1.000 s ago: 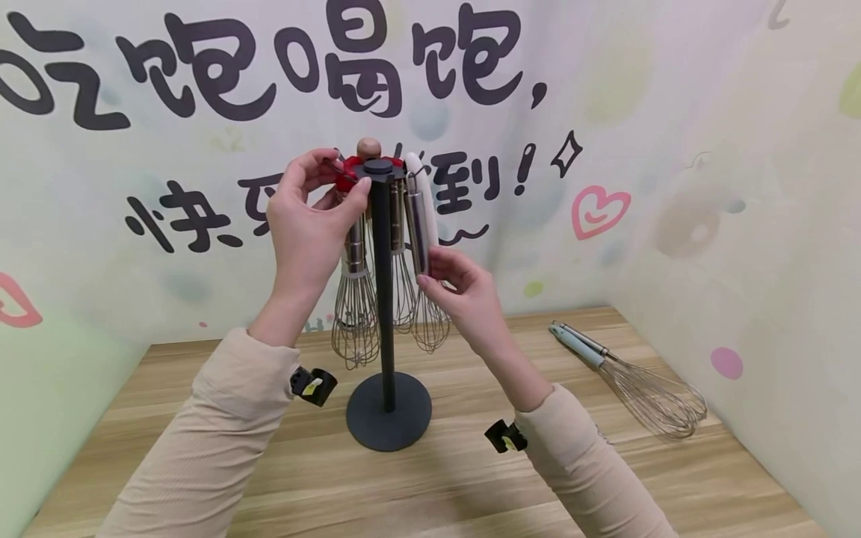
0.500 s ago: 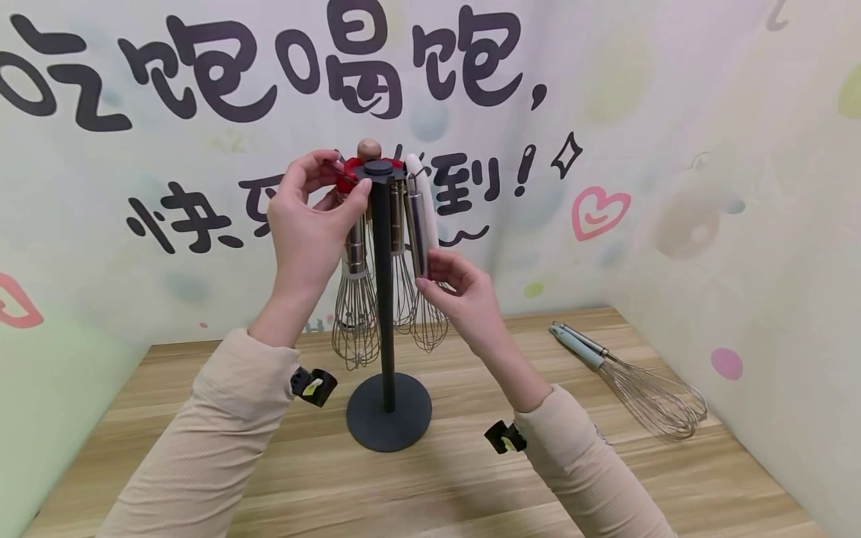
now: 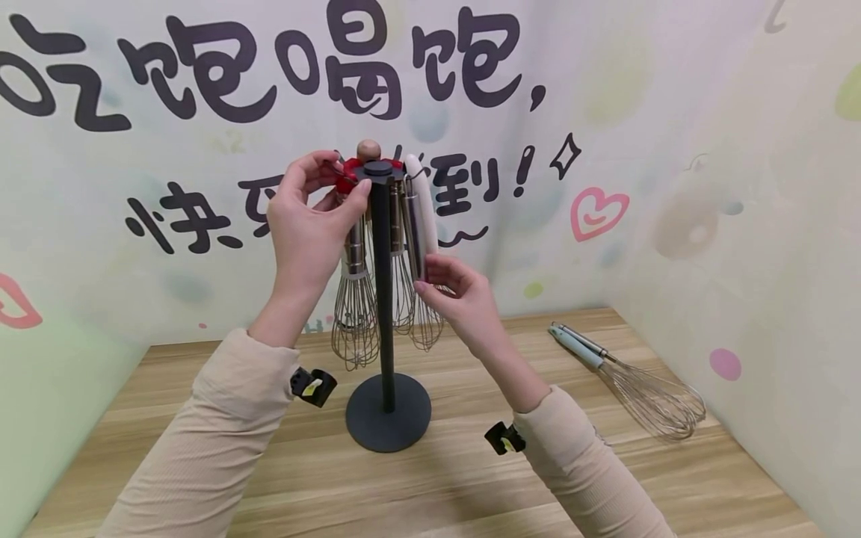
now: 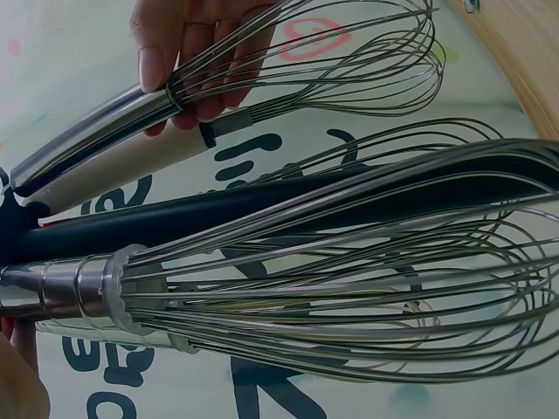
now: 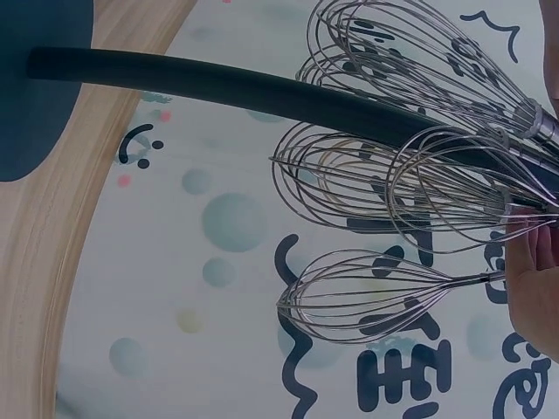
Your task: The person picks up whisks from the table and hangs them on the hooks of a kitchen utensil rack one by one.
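A black whisk stand (image 3: 381, 314) stands on the table, with several balloon whisks hanging from its top. My left hand (image 3: 306, 220) holds the top of the stand, thumb on the near edge of the disc; its fingertips are partly hidden by a red piece (image 3: 348, 179). On the stand's right side, my right hand (image 3: 464, 299) pinches the lower handle of a steel whisk (image 3: 414, 232). In the left wrist view, the thumb presses that steel handle (image 4: 96, 138) near its wires, with fingers behind. Beside it hangs a white-handled whisk (image 3: 424, 202).
Two whisks, one with a light-blue handle (image 3: 577, 346), lie together at the table's right side. The stand's round base (image 3: 389, 433) sits on the wooden table (image 3: 269, 478). A wooden knob (image 3: 368, 150) shows behind the stand top. A printed wall sheet (image 3: 525, 276) rises behind.
My right hand has shifted slightly left and down, swinging the lower end of the steel whisk toward the pole. The left hand stays in place on the stand top.
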`<action>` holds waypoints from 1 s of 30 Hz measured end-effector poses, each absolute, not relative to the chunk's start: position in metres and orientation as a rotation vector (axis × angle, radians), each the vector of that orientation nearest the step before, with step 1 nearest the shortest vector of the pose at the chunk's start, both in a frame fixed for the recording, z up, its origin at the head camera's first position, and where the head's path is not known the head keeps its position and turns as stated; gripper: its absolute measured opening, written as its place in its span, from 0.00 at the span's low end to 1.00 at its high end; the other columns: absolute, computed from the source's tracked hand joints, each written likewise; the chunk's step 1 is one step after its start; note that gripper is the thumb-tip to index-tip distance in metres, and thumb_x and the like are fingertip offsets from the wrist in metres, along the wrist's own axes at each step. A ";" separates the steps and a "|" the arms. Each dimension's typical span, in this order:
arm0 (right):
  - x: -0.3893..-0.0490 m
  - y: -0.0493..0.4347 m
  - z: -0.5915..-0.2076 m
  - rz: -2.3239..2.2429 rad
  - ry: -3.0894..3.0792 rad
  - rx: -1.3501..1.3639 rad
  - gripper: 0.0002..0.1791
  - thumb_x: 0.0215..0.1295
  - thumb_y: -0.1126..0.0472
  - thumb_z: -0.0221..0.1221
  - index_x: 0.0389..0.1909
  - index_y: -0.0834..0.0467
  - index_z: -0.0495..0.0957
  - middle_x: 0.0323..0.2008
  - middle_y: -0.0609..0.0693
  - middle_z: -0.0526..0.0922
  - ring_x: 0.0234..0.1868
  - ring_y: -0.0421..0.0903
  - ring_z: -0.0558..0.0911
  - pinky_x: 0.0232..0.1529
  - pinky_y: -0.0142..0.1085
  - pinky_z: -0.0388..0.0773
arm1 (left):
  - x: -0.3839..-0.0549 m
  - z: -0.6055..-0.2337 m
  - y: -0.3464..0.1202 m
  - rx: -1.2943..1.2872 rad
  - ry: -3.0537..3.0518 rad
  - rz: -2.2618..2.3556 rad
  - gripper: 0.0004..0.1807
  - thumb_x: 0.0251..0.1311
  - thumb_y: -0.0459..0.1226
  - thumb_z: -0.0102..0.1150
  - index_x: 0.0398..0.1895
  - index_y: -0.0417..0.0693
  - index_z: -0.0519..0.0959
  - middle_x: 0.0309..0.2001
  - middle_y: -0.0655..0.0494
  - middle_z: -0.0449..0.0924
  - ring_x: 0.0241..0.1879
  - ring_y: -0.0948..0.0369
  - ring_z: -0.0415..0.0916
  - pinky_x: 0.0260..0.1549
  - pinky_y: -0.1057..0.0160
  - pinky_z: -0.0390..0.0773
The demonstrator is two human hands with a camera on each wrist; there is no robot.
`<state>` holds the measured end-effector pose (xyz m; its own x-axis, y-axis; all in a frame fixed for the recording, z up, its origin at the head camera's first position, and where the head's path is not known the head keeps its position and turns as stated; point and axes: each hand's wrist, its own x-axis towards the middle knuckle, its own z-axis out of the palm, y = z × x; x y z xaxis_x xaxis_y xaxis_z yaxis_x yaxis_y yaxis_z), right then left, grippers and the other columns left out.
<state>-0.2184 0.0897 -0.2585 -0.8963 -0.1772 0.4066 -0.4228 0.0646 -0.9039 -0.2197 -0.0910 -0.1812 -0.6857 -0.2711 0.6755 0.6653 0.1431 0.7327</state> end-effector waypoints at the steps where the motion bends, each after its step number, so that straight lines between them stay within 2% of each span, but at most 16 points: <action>1: -0.218 0.090 -0.259 1.930 -2.148 0.615 0.21 0.60 0.71 0.60 0.56 0.68 0.73 0.49 0.64 0.79 0.42 0.35 0.79 0.51 0.27 0.80 | -0.220 -0.181 -0.091 -0.384 -1.696 -1.637 0.23 0.55 0.35 0.66 0.53 0.36 0.73 0.41 0.66 0.74 0.43 0.69 0.74 0.52 0.68 0.80; 14: -0.220 0.089 -0.264 1.923 -2.171 0.630 0.21 0.61 0.70 0.60 0.55 0.68 0.73 0.47 0.62 0.79 0.42 0.34 0.79 0.52 0.28 0.79 | -0.219 -0.181 -0.090 -0.393 -1.695 -1.631 0.23 0.55 0.35 0.66 0.53 0.35 0.73 0.41 0.66 0.74 0.43 0.69 0.74 0.53 0.67 0.80; 30: -0.221 0.089 -0.266 1.888 -2.196 0.656 0.20 0.61 0.70 0.60 0.55 0.68 0.74 0.47 0.64 0.80 0.42 0.34 0.80 0.50 0.27 0.80 | -0.219 -0.181 -0.091 -0.391 -1.698 -1.629 0.23 0.55 0.35 0.66 0.53 0.36 0.73 0.40 0.68 0.74 0.42 0.69 0.74 0.51 0.68 0.80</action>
<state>-0.2208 0.0894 -0.2657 -0.8882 -0.2155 0.4057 -0.4335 0.1007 -0.8955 -0.2189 -0.0910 -0.1808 -0.6807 -0.2670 0.6821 0.6704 0.1480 0.7270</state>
